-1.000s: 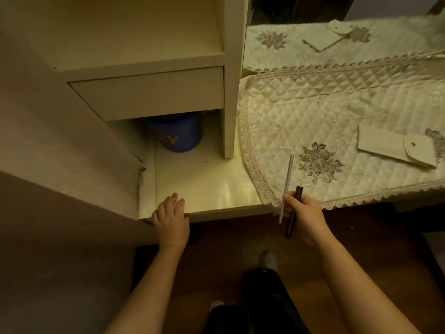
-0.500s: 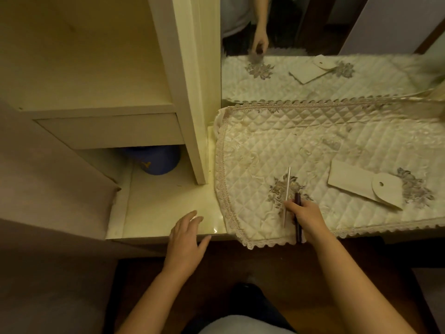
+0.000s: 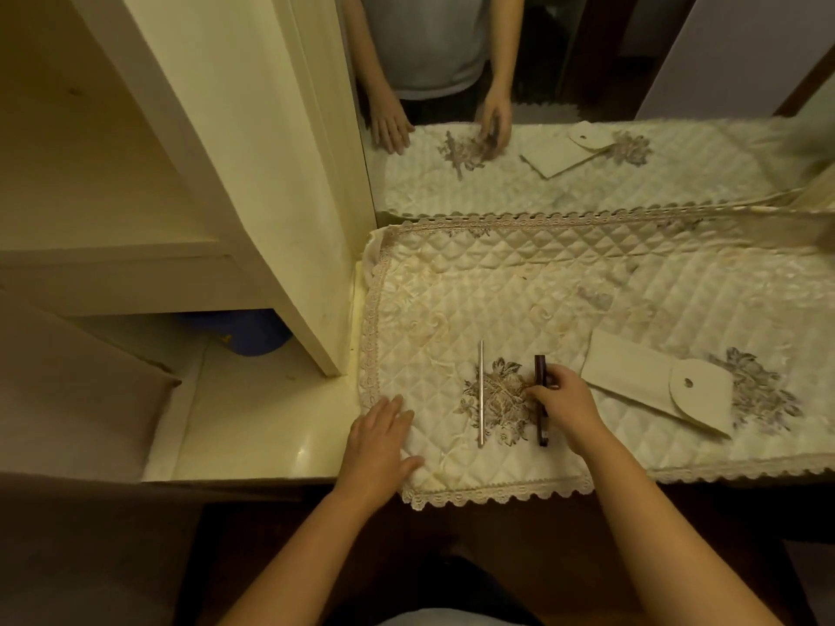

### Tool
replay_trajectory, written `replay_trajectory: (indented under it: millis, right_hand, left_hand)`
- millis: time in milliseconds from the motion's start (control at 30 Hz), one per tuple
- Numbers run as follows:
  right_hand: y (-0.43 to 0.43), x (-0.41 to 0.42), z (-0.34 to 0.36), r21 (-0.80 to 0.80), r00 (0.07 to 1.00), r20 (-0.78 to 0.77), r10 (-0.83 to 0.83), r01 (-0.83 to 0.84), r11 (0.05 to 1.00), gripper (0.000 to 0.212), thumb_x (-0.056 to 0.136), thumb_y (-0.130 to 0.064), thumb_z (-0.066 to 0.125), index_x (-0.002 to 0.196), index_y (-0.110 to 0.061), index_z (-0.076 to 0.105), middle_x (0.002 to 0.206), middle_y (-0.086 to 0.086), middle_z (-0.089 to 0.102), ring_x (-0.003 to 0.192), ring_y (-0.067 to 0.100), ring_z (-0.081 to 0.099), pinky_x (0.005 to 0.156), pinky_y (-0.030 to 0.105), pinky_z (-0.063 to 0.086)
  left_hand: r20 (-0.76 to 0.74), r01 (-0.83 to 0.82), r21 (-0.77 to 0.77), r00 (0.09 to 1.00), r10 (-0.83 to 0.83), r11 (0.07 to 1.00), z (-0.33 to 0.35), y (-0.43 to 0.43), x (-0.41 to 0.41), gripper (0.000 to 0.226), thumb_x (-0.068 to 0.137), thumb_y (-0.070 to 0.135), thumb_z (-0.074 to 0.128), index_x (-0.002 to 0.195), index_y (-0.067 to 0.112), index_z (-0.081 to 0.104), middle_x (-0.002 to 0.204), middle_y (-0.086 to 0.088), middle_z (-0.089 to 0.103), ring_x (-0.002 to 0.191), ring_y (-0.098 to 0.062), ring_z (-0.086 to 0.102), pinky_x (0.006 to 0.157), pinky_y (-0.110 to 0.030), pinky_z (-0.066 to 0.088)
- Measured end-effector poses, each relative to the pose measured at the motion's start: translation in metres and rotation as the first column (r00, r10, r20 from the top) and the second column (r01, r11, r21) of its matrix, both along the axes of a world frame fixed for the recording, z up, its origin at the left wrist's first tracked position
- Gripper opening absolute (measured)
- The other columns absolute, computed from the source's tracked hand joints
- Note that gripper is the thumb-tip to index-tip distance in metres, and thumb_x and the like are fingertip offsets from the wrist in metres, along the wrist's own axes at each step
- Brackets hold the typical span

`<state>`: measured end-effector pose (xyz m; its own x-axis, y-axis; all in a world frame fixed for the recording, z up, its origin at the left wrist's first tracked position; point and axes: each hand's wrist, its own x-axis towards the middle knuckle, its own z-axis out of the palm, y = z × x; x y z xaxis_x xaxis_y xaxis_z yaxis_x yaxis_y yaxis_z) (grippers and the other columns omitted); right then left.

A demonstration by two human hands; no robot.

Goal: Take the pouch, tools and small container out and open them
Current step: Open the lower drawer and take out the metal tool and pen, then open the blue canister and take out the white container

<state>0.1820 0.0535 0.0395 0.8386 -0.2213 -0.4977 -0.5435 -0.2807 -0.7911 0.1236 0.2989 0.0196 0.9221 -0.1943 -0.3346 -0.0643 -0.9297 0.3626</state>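
Note:
A thin silver stick tool (image 3: 481, 393) lies free on the quilted cloth (image 3: 497, 291), over its flower pattern. Just right of it lies a dark pen-like tool (image 3: 540, 377), and the fingers of my right hand (image 3: 565, 399) pinch its middle. A cream pouch (image 3: 632, 377) with its round flap open rests on the cloth to the right. My left hand (image 3: 379, 440) lies flat with fingers spread on the cloth's left edge, holding nothing. A blue round container (image 3: 253, 334) stands in the cabinet's low compartment, half hidden by the shelf above.
A cream cabinet (image 3: 226, 151) with shelves and an upright panel fills the left. A mirror (image 3: 587, 61) behind the table reflects the cloth, the pouch and a person's hands. The table's front edge runs just below my hands; dark floor lies beneath.
My right hand carried both tools onto the cloth and let the silver one go. My left hand left the cabinet shelf's edge and came to rest on the cloth.

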Motion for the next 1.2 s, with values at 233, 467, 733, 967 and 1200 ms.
replay_trajectory:
  millis: [233,467,733,967,1200]
  right_hand:
    - [-0.006,0.012,-0.003,-0.306,0.988,0.054,0.146,-0.122,0.944,0.045,0.085,0.0,0.051,0.13,-0.005,0.047,0.125,0.017,0.052,0.101,0.029,0.055,0.079,0.032,0.042]
    - [-0.014,-0.003,-0.009,-0.374,0.987,0.075,0.14,-0.102,0.922,0.042,0.086,-0.011,0.055,0.126,-0.001,0.049,0.128,0.019,0.047,0.115,0.031,0.05,0.096,0.035,0.04]
    - [0.036,-0.024,0.014,-0.326,0.932,0.252,0.262,-0.174,0.929,0.036,0.087,-0.011,0.054,0.123,-0.004,0.052,0.124,0.012,0.05,0.101,0.013,0.048,0.082,0.023,0.036]
    - [0.127,-0.04,0.033,-0.161,0.845,0.304,0.439,-0.409,0.898,0.035,0.085,-0.018,0.059,0.12,-0.02,0.055,0.115,-0.006,0.057,0.106,0.009,0.055,0.09,0.027,0.047]
    - [0.258,-0.026,0.056,0.04,0.8,0.341,0.494,-0.538,0.842,0.055,0.084,-0.026,0.061,0.134,-0.025,0.039,0.131,-0.013,0.045,0.121,0.004,0.045,0.101,0.027,0.039]
  left_hand:
    - [0.001,-0.041,-0.016,0.999,0.041,0.999,-0.002,-0.003,-0.002,0.067,0.084,0.043,0.053,0.14,0.023,0.021,0.155,0.004,0.009,0.142,-0.015,0.002,0.115,-0.04,0.009]
    - [0.004,-0.051,-0.036,0.999,0.051,0.998,-0.005,-0.001,-0.004,0.067,0.084,0.045,0.052,0.14,0.024,0.021,0.155,0.005,0.01,0.142,-0.013,0.002,0.115,-0.041,0.01]
    - [0.14,-0.318,-0.216,0.926,0.352,0.923,0.019,0.029,-0.021,0.05,0.086,0.032,0.055,0.131,0.019,0.039,0.144,-0.001,0.036,0.131,-0.016,0.03,0.109,-0.031,0.025]
    - [0.144,-0.581,-0.398,0.725,0.674,0.71,0.044,0.117,-0.028,0.058,0.081,0.027,0.063,0.131,0.014,0.037,0.135,-0.01,0.044,0.122,-0.023,0.042,0.099,-0.036,0.038]
    - [0.058,-0.57,-0.568,0.691,0.72,0.593,0.06,0.187,0.007,0.084,0.073,0.027,0.072,0.139,0.019,0.022,0.145,-0.009,0.035,0.132,-0.022,0.034,0.106,-0.037,0.034]
